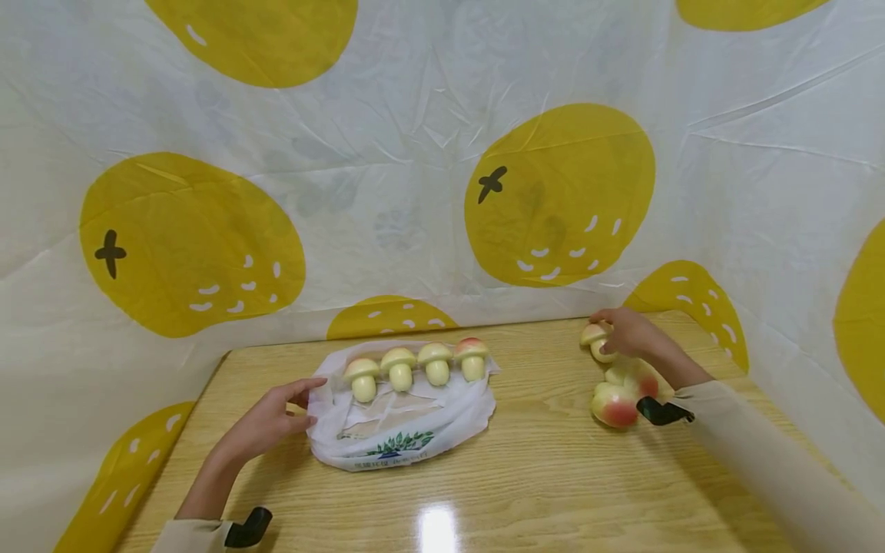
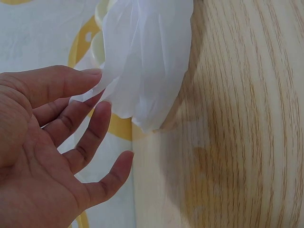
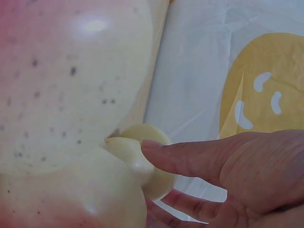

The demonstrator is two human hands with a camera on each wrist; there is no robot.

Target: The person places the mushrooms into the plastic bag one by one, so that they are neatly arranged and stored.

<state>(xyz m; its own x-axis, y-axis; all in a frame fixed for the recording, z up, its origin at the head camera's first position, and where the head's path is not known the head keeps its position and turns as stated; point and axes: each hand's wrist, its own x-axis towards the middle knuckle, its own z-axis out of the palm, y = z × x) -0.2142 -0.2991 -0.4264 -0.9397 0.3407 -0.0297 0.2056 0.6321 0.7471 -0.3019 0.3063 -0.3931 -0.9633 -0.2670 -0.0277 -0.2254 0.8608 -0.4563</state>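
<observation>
My right hand grips a pale toy mushroom at the far right of the table, thumb on its stem and fingers behind the cap. Nearer me, beside that hand, lie red-and-yellow toy fruits; up close in the right wrist view, a fruit shows dark specks. At the left edge of a white plastic bag, my left hand holds its thin film between thumb and fingers, the lower fingers spread. Several toy mushrooms stand in a row on the bag, one with a redder cap.
The wooden table backs onto a white curtain printed with big yellow fruit. More of this curtain hangs along both sides. Green print marks the bag's front.
</observation>
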